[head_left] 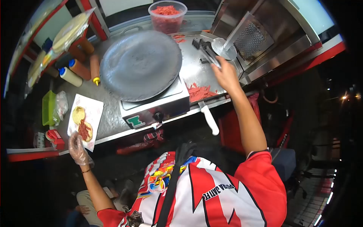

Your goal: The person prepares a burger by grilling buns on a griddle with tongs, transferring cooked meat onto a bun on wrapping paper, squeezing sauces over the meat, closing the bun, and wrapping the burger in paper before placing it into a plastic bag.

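Note:
My right hand [226, 75] is closed around the handles of metal tongs [211, 56], whose dark tips lie over the steel tray [194, 70] at the right. In a clear plastic glove, my left hand [78, 149] is at the lower left edge of a sheet of white paper [93, 108]. Its fingers look bunched beside an opened bun; whether they pinch anything is hard to see. The bun's bare half [78, 114] lies above the other half, which carries shredded reddish meat [84, 131].
A round dark griddle [141, 64] sits on a stove [155, 109]. A white-handled knife [210, 120] juts over the front edge near sliced red meat [200, 93]. Sauce bottles [70, 76], a green container [48, 108] and a tub of red shreds [167, 17] stand around.

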`<state>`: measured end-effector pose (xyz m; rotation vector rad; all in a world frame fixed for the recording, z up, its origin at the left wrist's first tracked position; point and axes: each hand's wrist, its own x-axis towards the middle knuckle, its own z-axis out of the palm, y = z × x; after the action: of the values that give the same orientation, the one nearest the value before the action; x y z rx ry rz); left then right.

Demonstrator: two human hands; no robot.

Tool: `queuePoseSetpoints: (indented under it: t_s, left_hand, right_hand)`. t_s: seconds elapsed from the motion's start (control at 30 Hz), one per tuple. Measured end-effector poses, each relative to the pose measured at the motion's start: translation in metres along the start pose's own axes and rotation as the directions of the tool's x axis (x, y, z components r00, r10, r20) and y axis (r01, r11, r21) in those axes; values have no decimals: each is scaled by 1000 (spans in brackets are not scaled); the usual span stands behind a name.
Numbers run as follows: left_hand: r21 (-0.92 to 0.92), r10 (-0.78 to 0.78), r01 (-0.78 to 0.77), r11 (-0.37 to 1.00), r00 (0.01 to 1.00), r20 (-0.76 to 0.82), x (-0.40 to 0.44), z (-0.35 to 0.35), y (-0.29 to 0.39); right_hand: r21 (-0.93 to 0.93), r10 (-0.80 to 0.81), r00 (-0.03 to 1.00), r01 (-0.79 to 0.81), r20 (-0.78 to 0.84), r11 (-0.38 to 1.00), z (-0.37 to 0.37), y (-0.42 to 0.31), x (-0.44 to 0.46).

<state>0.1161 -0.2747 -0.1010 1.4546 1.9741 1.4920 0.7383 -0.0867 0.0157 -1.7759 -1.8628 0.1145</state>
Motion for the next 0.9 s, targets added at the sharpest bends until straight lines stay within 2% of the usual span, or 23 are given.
queuePoseSetpoints:
  t_s: [0.07,0.1,0.13,0.17,0.23,0.27,0.33,0.37,0.43,0.47,0.57,0.6,0.7,0.77,0.83,0.9]
  left_hand:
    - [-222,-106,144,964,979,176,-10,8,23]
    - [-163,-132,181,970,953,271,-17,18,56]
    - [-115,-192,247,962,915,354,-27,29,77]
    - [-59,-255,308,950,867,428,-36,37,94]
    - [5,-267,317,949,790,552,-56,55,120]
    - [108,-259,243,964,764,590,-63,63,139]
    - [199,-347,286,937,713,610,-79,81,173]
    - [219,-371,302,928,690,621,-84,85,182]
    - [262,-351,234,936,674,650,-93,88,175]
    - [247,-354,253,935,676,646,-98,90,174]
    - [276,-391,277,920,671,630,-104,95,179]
    - [285,-402,284,916,664,630,-103,100,188]
    - [267,-408,310,913,648,643,-108,113,198]
    - [223,-374,306,926,650,661,-108,116,192]
    - [252,-358,255,934,653,667,-107,114,192]
    - [255,-378,279,926,663,646,-109,110,180]
  right_hand:
    - [-80,-15,993,24,118,996,37,34,24]
    - [-158,1,983,29,182,987,59,44,39]
    - [-210,39,988,-6,151,978,71,40,52]
    - [-212,-38,996,54,78,976,87,46,64]
    - [-310,-91,996,91,15,946,124,54,92]
    - [-354,-149,989,137,-9,925,137,57,101]
    - [-445,-268,962,220,-48,868,151,61,115]
    - [-399,-299,954,262,-33,879,153,64,116]
    - [-308,-358,934,338,-8,889,141,61,112]
    - [-274,-349,937,338,10,900,133,60,108]
    - [-177,-193,981,189,-7,966,115,57,100]
    - [-157,-151,986,139,-71,978,120,61,100]
    - [-170,-139,990,141,22,975,134,64,99]
    - [-113,-196,977,204,84,972,134,60,92]
    - [-102,-151,988,154,38,983,127,58,89]
    - [-166,-133,991,132,5,977,125,64,102]
